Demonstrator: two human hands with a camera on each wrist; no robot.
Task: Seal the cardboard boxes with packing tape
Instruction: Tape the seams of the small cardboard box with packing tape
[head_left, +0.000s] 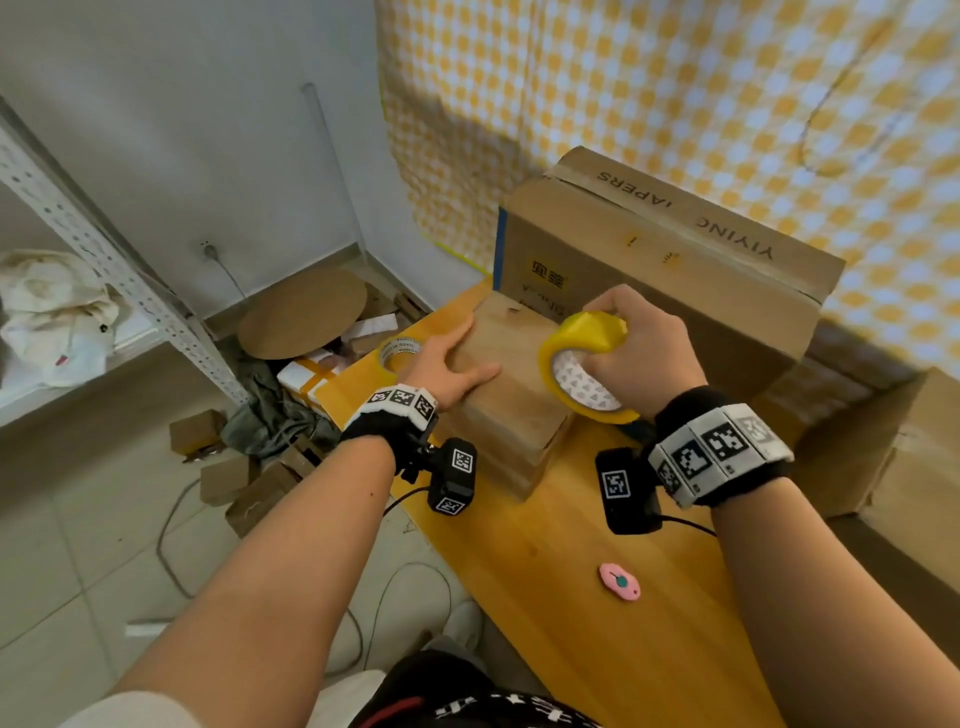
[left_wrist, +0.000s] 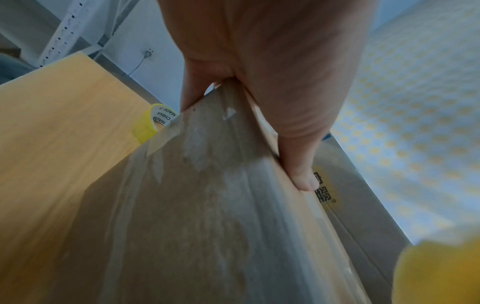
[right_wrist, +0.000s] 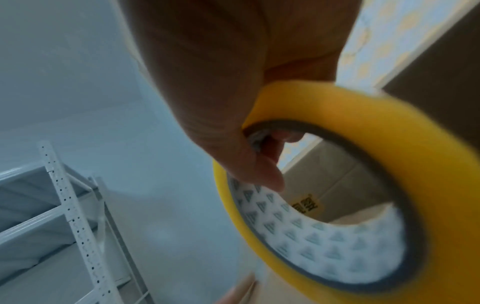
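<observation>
A small brown cardboard box (head_left: 511, 410) lies on the wooden table (head_left: 597, 597), with clear tape showing along its surface (left_wrist: 207, 205). My left hand (head_left: 451, 359) rests flat on the box's top left edge, fingers straight and thumb (left_wrist: 298, 164) spread across the top. My right hand (head_left: 636, 348) grips a yellow roll of packing tape (head_left: 584, 364) and holds it just above the box's right side. The thumb reaches into the roll's white patterned core (right_wrist: 324, 240). No loose end of tape is visible.
A second, thinner tape roll (head_left: 390, 353) lies on the table behind my left hand. A large printed cardboard box (head_left: 675, 270) stands right behind the small one. A pink cutter (head_left: 619, 583) lies nearer me. Cardboard scraps (head_left: 249, 483) and cables litter the floor at left, beside a metal shelf (head_left: 104, 260).
</observation>
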